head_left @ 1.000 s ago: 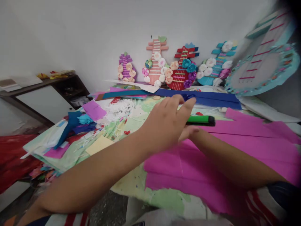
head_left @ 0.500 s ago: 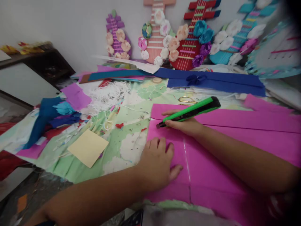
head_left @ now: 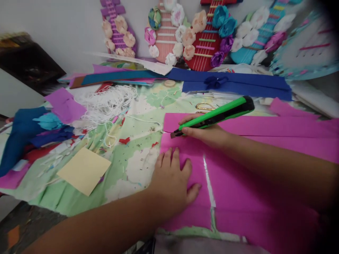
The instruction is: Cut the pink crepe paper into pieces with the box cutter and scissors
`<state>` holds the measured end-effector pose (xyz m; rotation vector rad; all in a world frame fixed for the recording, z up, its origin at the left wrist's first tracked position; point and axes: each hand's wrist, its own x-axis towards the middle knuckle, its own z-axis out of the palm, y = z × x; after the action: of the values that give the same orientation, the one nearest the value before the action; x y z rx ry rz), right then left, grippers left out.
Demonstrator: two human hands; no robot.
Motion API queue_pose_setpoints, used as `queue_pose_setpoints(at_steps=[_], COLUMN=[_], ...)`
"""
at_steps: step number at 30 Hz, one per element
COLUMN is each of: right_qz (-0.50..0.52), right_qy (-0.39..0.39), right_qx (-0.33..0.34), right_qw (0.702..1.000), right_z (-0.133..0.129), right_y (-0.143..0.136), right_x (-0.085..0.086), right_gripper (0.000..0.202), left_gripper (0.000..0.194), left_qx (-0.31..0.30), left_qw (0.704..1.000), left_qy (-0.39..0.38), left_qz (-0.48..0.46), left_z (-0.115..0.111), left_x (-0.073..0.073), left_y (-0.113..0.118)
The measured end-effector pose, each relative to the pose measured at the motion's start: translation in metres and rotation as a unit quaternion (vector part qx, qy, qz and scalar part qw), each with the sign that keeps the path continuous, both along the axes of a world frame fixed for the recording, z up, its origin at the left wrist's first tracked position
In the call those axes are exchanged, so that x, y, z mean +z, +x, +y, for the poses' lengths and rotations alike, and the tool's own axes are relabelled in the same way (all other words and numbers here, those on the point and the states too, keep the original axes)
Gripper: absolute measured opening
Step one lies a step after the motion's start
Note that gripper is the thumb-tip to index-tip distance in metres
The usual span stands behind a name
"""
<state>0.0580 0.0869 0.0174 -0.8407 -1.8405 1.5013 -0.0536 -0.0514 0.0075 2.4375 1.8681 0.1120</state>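
A sheet of bright pink crepe-like paper [head_left: 246,176] lies folded in layers over the right part of the table. A slit [head_left: 209,181] runs through it from the front edge upward, showing white and green beneath. My left hand [head_left: 173,176] rests flat on the paper's left end, fingers spread, left of the slit. In my right hand [head_left: 205,132] is a green and black utility knife [head_left: 219,114], its handle slanting up to the right. The knife's tip sits just over the paper near its left edge; whether it touches I cannot tell.
Gold-handled scissors [head_left: 205,106] lie behind the paper. Left are a cream paper square [head_left: 84,171], tangled white string [head_left: 111,104] and coloured paper scraps [head_left: 16,130]. Dark blue paper [head_left: 238,83] stretches across the back, before flower-decorated guitar shapes [head_left: 205,49] against the wall.
The slit in the pink paper has opened wider. My view has shifted slightly, so the table things appear further left. Both hands keep nearly the same places on the paper.
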Motion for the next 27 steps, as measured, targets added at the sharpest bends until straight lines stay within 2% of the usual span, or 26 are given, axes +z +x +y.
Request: queue_pose_setpoints(at_steps=[5, 9, 13, 19, 27], right_qz=[0.008, -0.012, -0.022, -0.055, -0.052], right_qy=[0.039, 0.053, 0.031, 0.083, 0.078], right_qx=[-0.032, -0.026, 0.011, 0.048, 0.094], right_qw=[0.999, 0.998, 0.999, 0.994, 0.991], right_z=[0.001, 0.002, -0.004, -0.004, -0.002], right_y=[-0.005, -0.006, 0.004, 0.017, 0.016], right_x=[-0.015, -0.010, -0.001, -0.012, -0.013], right_gripper=[0.023, 0.021, 0.021, 0.020, 0.019], left_gripper=[0.059, 0.059, 0.057, 0.057, 0.058], left_qx=[-0.005, -0.024, -0.024, -0.020, -0.015], left_qw=[1.000, 1.000, 0.999, 0.999, 1.000], left_qy=[0.006, -0.004, -0.007, 0.000, 0.011], left_qz=[-0.002, -0.010, -0.022, -0.027, -0.020], left_z=[-0.001, -0.001, -0.001, 0.000, 0.000], left_x=[0.005, 0.008, 0.008, 0.003, 0.000], left_y=[-0.001, -0.003, -0.004, -0.004, -0.004])
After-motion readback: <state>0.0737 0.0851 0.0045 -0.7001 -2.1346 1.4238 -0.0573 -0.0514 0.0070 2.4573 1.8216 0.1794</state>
